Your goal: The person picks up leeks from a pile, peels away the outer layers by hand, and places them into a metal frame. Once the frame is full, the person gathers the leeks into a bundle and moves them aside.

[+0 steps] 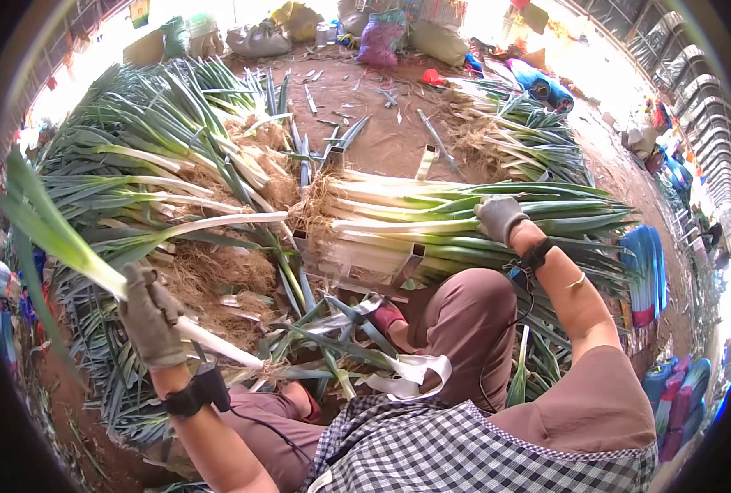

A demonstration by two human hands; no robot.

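My left hand (150, 316), in a grey-brown work glove, is closed around the white stem of a leek (213, 338). That leek lies aslant, its green leaves up at the left and its roots toward my knees. My gloved right hand (501, 218) is curled on the green part of a row of leeks (415, 215) lying side by side; what its fingertips grip is partly hidden. The row rests on a metal frame (410, 264), roots to the left, leaves to the right.
A large heap of leeks (127, 156) lies to the left, and another pile (521, 135) at the back right. Leaf scraps (357, 329) cover the ground by my feet. Stuffed sacks (382, 39) stand at the back. Blue bundles (643, 267) lie along the right.
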